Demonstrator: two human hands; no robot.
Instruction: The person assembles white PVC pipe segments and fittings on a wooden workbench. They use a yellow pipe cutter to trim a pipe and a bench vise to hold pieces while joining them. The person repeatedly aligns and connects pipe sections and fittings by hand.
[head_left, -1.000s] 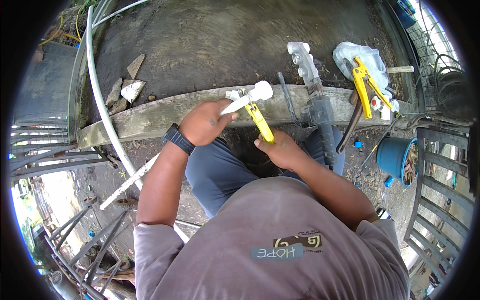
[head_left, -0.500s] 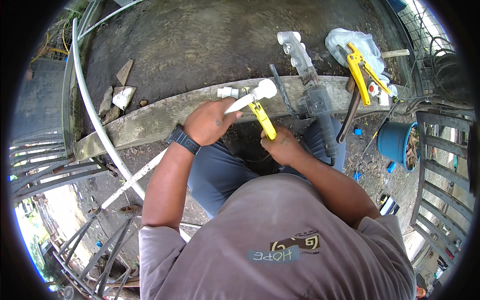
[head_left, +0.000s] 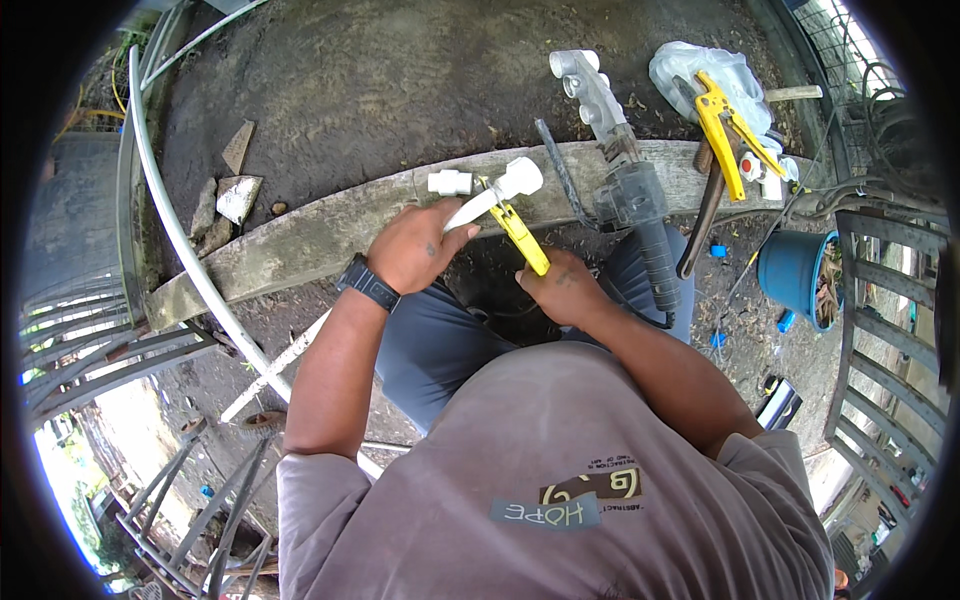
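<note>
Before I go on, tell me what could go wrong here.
The yellow tool in the right hand could slip off the white pipe toward the left hand gripping it close by. The dark power tool, its handle overhanging the plank by the right leg, might get bumped and tip.

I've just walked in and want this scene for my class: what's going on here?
A person's left hand grips a white pipe with a white fitting at its end. The right hand holds a yellow-handled tool, its far end by the pipe, close to that fitting. A dark power tool lies across the wooden beam, with a yellow cutter to its right.
</note>
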